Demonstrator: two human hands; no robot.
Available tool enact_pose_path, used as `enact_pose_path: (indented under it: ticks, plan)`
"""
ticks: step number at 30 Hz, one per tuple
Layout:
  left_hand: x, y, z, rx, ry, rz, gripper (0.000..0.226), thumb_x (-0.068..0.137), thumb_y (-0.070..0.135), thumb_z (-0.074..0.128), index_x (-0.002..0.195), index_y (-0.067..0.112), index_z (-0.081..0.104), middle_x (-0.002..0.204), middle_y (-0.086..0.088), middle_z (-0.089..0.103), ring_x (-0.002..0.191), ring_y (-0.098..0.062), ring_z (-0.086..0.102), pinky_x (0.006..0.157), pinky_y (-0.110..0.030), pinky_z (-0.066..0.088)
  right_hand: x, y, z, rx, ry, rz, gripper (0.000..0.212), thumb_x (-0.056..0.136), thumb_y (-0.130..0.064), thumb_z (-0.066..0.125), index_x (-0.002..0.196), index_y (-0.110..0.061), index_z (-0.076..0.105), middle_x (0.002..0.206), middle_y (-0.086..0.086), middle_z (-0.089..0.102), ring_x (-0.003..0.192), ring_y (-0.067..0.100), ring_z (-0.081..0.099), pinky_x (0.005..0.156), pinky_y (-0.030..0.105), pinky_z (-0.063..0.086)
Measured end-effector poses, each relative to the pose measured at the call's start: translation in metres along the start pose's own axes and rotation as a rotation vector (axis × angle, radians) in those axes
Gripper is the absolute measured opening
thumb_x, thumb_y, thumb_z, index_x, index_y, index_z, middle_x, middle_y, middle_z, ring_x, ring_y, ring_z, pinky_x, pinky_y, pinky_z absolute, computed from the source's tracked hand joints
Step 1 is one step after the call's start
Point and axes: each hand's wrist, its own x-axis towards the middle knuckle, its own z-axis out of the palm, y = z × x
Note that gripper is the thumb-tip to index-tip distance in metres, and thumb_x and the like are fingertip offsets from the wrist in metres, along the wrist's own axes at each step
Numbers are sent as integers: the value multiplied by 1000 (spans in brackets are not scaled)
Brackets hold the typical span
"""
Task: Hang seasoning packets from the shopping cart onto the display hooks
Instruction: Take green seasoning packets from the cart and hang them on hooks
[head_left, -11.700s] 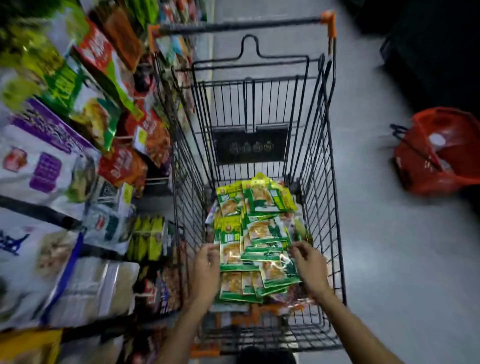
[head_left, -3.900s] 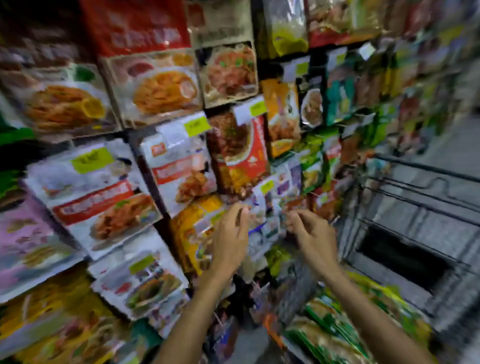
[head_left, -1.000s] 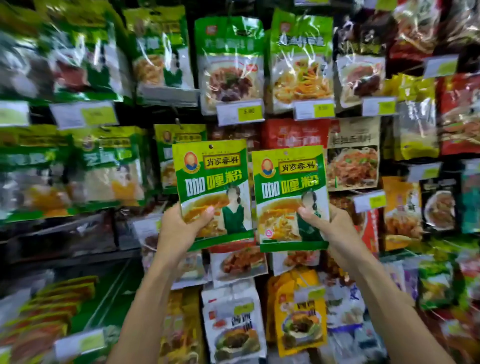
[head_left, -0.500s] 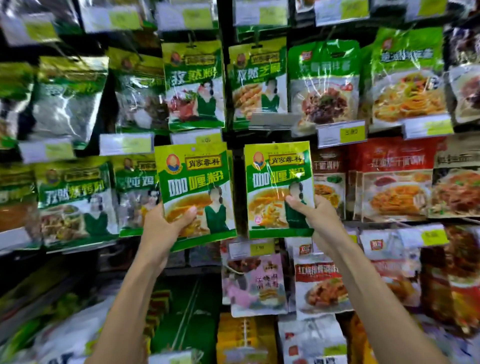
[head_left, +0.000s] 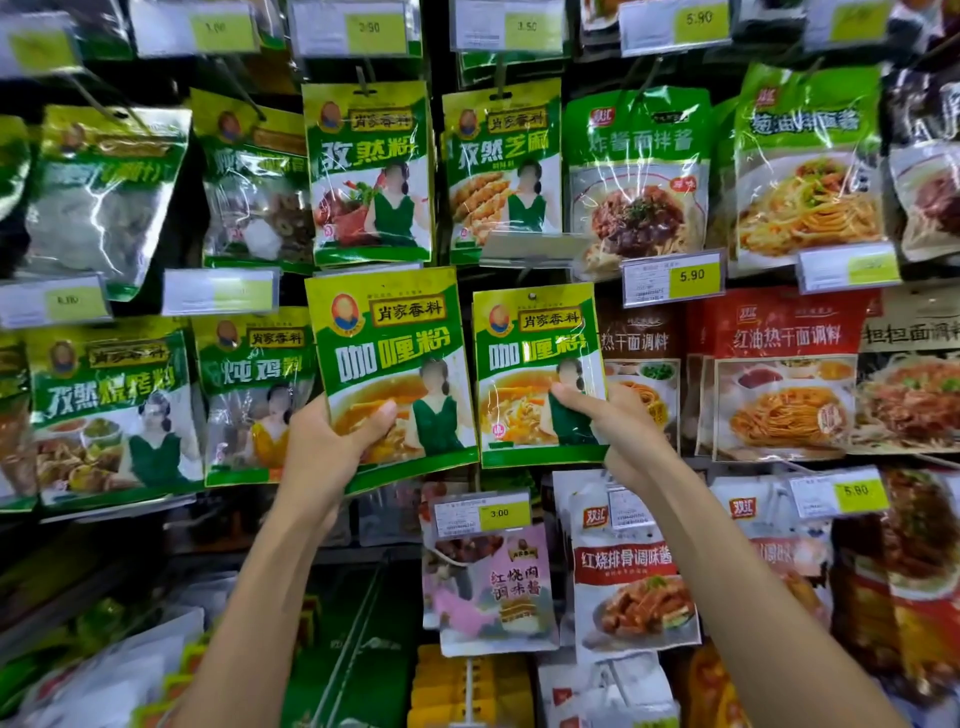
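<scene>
Up at the hook wall, second row, two pkts are held side by side; the cart is not in view. The left hand (head_left: 322, 447) grips a glossy green-and-yellow flat plastic curry packet (head_left: 387, 338) low on its left edge, thumb pressed across the front, other fingers wrapped behind & out of sight. The right hand (head_left: 618, 431) grips a second green-and-yellow flat plastic curry packet (head_left: 535, 332) low on its right side the same way: thumb on front, rest hidden behind. Both pkts sit in front of the gap between a green stew-seasoning packet (head_left: 254, 395) and the brown noodle-sauce packets (head_left: 639, 364).

Step in hand, as I read it: threading a hang hole onto a hook. A small punched hole (head_left: 532, 296) shows top centre on the second pkt; on the first I can't make one out. The hook for these isn't visible, prob. behind the pkts, near the tilted clear plastic label holder (head_left: 535, 250).

To do it well:
- Do 1 pkt at a time.
- Both grips are low, so the tops will likely flop. Move the pinch up nearer the hole.
- The first pkt leans a bit & its top overlaps the green cumin-powder packet (head_left: 369, 171) above, so level it first.
- Aim the hole at the hook tip and push straight back, face outward.
- Let go only once it hangs free.
</scene>
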Motion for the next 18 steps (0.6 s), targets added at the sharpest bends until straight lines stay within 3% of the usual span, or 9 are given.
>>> enact_pose_path:
  ticks: [6, 13, 16, 18]
  plan:
    - [3, 1, 8, -8, 15, -17, 22, 80, 9, 70, 95, 23, 64, 88, 10, 74, 84, -7, 70, 61, -12, 52, 12, -3, 2, 6, 3, 39, 13, 88, -22, 68, 92, -11, 63, 90, 8, 68, 89, 22, 65, 77, 31, 52]
    - [7, -3, 16, 31, -6, -7, 28, 80, 12, 72, 107, 17, 66, 100, 4, 73, 93, -13, 69, 77, -27, 55, 41, 1, 10, -65, 56, 109, 13, 90, -20, 65, 88, -10, 57, 89, 6, 62, 91, 23, 59, 89, 40, 49]
    - [8, -8, 21, 40, -12, -22, 29, 79, 12, 72, 107, 17, 66, 101, 1, 73, 95, -16, 69, 81, -32, 54, 50, 3, 15, -161, 82, 145, 34, 92, -23, 63, 112, 0, 49, 105, 12, 60, 88, 21, 58, 81, 35, 45]
    - [8, -12, 24, 42, -12, -49, 28, 78, 14, 73, 105, 17, 66, 100, -1, 73, 94, -18, 70, 80, -34, 55, 53, 4, 18, -258, 94, 169, 57, 94, -29, 59, 135, 3, 37, 134, 18, 49, 116, 30, 52, 89, 36, 42]
